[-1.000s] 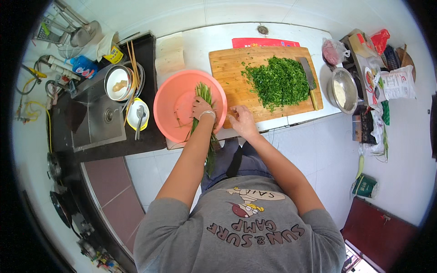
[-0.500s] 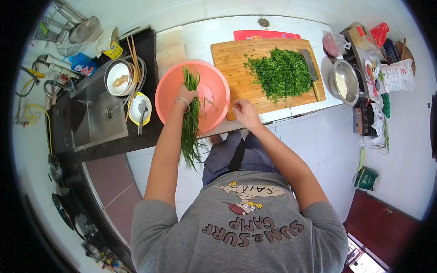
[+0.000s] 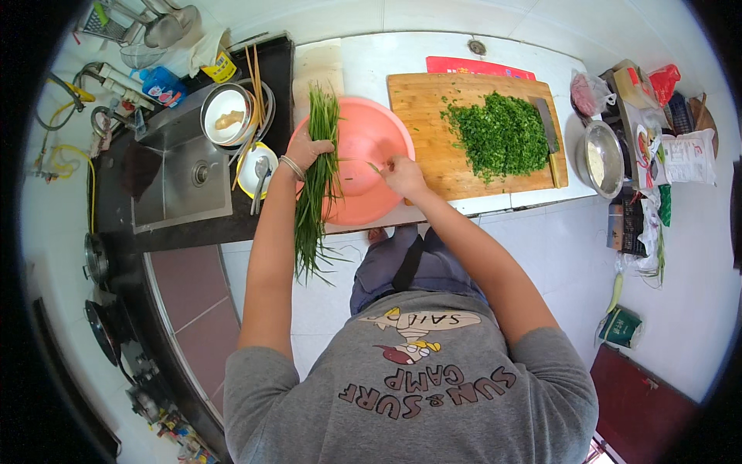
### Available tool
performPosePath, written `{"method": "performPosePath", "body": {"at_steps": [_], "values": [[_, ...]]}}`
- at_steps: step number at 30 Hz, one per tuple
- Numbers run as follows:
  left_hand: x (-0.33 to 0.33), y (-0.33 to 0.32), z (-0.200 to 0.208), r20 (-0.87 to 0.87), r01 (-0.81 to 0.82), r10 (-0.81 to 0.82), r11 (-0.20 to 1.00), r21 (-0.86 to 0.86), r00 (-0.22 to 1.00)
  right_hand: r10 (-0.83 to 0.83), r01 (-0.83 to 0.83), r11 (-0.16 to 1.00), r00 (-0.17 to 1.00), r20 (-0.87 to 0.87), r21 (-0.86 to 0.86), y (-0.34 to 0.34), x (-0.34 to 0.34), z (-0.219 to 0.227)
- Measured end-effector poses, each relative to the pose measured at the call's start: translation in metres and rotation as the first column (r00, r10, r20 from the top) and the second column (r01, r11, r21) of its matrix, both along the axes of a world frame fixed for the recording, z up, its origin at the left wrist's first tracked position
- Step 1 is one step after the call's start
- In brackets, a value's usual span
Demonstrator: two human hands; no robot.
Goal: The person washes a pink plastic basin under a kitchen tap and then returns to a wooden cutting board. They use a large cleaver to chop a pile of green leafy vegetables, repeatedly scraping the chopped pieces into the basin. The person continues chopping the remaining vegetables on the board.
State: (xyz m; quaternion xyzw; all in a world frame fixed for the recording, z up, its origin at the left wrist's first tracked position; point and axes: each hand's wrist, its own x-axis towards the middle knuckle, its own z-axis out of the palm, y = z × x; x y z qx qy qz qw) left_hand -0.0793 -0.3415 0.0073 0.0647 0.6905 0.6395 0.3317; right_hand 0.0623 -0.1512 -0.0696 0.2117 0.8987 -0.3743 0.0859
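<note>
Left hand (image 3: 311, 153) is closed around a bunch of long, thin green stalks (image 3: 315, 197), which hangs across the left side of the round pink plastic basin (image 3: 376, 203) and hides part of its rim. Some of those fingers are lost behind the greens. Right hand (image 3: 403, 179) is over the basin's right side, fingertips pinched on a skinny pale-green strand (image 3: 357, 160). Too tiny to tell if it's attached to the bunch.
</note>
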Motion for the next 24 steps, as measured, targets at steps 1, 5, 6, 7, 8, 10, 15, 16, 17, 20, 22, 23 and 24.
{"method": "performPosePath", "body": {"at_steps": [1, 5, 6, 7, 8, 10, 15, 16, 17, 20, 22, 23, 24], "values": [[0.0, -0.004, -0.004, -0.048, 0.011, -0.01, 1.0, 0.006, 0.999, 0.077, -0.077, 0.994, 0.997, 0.001, 0.074, -0.007, -0.005, -0.003], [0.004, -0.01, 0.004, -0.057, 0.005, -0.005, 1.0, 0.007, 0.998, 0.265, -0.255, 0.885, 0.964, 0.03, 0.389, -0.033, -0.019, -0.035], [0.004, -0.013, 0.008, -0.042, -0.007, 0.006, 1.0, -0.012, 0.999, 0.289, -0.272, 0.843, 0.957, 0.037, 0.465, -0.04, -0.021, -0.046], [0.003, -0.017, 0.005, -0.121, 0.009, -0.009, 1.0, 0.0, 0.993, 0.29, -0.293, 0.83, 0.954, 0.082, 0.475, -0.046, -0.023, -0.051], [0.001, -0.022, 0.003, -0.151, 0.006, -0.005, 1.0, 0.009, 0.989, 0.289, -0.314, 0.816, 0.949, 0.126, 0.485, -0.05, -0.024, -0.056], [0.007, -0.022, 0.008, -0.199, 0.007, 0.0, 0.999, 0.031, 0.98, 0.259, -0.307, 0.802, 0.952, 0.165, 0.513, -0.054, -0.024, -0.072], [0.011, -0.025, 0.02, -0.137, 0.012, -0.005, 0.998, 0.054, 0.991, 0.208, -0.199, 0.837, 0.977, 0.04, 0.509, -0.055, -0.025, -0.095], [0.011, -0.029, 0.017, -0.15, 0.01, 0.001, 0.997, 0.072, 0.989, 0.176, -0.166, 0.883, 0.984, 0.017, 0.439, -0.056, -0.03, -0.091], [0.012, -0.033, 0.015, -0.163, 0.009, 0.006, 0.996, 0.09, 0.987, 0.141, -0.13, 0.921, 0.99, -0.003, 0.366, -0.056, -0.036, -0.086], [0.017, -0.043, 0.016, -0.123, -0.023, 0.035, 0.995, 0.094, 0.992, 0.176, -0.197, 0.936, 0.98, 0.097, 0.291, -0.07, -0.044, -0.065], [0.017, -0.041, 0.012, -0.109, -0.048, 0.06, 0.993, 0.109, 0.992, 0.158, -0.197, 0.933, 0.976, 0.148, 0.302, -0.079, -0.051, -0.068], [0.017, -0.04, 0.011, -0.081, -0.05, 0.059, 0.993, 0.107, 0.995, 0.115, -0.156, 0.936, 0.983, 0.146, 0.315, -0.085, -0.054, -0.076], [0.018, -0.041, 0.011, -0.098, -0.05, 0.06, 0.993, 0.105, 0.993, 0.08, -0.125, 0.938, 0.986, 0.149, 0.323, -0.092, -0.054, -0.078]]}}
